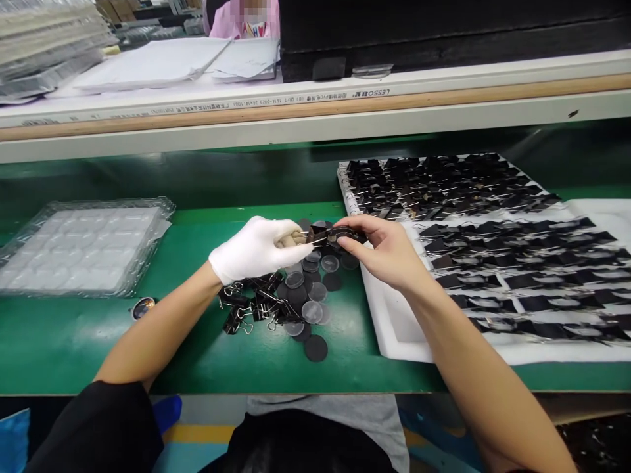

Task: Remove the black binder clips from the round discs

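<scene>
My left hand (261, 248), in a white glove, pinches the wire handles of a black binder clip (318, 235). Bare, my right hand (382, 248) grips a dark round piece (342, 234) at the clip's jaws, so the two things meet between my hands. Below them on the green table lie loose black binder clips (256, 302) and a scatter of clear discs (312, 311) and black discs (315, 348). To the right, a white foam tray (401, 322) holds rows of clipped black pieces (542, 279). Whether the held clip's jaws are apart is too small to tell.
Behind the foam tray is another tray (343, 187) full of clipped pieces. Clear plastic trays (83, 249) lie at the left, near a small round object (142, 307). A white-edged shelf (197, 128) spans the back. A person in pink (269, 20) is beyond it.
</scene>
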